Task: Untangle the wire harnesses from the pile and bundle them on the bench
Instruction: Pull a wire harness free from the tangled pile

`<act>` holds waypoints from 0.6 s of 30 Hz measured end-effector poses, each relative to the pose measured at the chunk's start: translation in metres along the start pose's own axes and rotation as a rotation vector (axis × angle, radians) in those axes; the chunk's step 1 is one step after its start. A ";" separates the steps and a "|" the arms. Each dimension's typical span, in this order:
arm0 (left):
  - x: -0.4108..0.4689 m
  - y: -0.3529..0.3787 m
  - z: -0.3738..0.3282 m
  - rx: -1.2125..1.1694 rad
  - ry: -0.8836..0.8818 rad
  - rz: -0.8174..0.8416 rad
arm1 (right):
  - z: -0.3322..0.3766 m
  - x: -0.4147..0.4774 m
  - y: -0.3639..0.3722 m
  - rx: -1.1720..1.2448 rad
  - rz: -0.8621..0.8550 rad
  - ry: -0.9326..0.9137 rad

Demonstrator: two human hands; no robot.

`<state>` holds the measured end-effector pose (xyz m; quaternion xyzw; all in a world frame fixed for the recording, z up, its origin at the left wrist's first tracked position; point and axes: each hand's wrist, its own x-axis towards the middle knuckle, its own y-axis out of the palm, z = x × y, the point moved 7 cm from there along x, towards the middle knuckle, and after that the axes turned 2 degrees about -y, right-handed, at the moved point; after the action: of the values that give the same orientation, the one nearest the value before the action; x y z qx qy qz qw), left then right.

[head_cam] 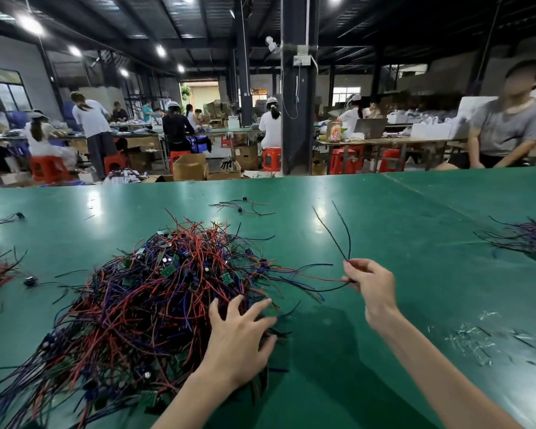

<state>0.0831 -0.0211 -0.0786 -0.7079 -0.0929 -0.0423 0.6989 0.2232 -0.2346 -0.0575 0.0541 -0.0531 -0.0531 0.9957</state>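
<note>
My worry here is a snag. The right hand (372, 283) pinches one thin black-and-red wire harness (349, 243) between thumb and fingertips. Two black tails stand up above the fingers, while a red lead and a black one run back, low over the bench, into the big tangled pile of red, blue and black wires studded with small green circuit boards (167, 289). If I pull sideways while those leads are crossed under others, I judge the pile's near edge will drag along, or a lead may tear at its board. The left hand (242, 329) lies flat with fingers spread on the pile's right flank, gripping nothing, only pressing. If it lifts early, nothing anchors the heap. The pinch is slight too, so the harness could slip free.

The pile sits on the glossy green bench top (384, 212), centre-left and just in front of me, with loose strands fanning out on every side. I cannot tell whether the pinched harness carries a board, because the hand hides that end. A smaller heap of similar wires (526, 236) lies well apart at the right edge.
</note>
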 end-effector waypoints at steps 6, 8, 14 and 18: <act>-0.001 -0.005 0.003 0.020 -0.046 -0.018 | -0.006 -0.016 0.027 0.580 0.207 0.280; -0.003 -0.008 0.002 0.017 -0.061 -0.045 | -0.003 -0.019 0.030 0.602 0.263 0.302; -0.011 -0.044 -0.005 -0.149 0.015 -0.515 | -0.002 -0.053 0.064 0.283 0.561 0.209; -0.014 -0.055 -0.010 -0.060 0.159 -0.566 | -0.002 -0.070 0.077 0.218 0.661 0.121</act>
<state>0.0594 -0.0313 -0.0274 -0.6686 -0.2303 -0.2935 0.6432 0.1617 -0.1506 -0.0580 0.1430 -0.0139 0.2814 0.9488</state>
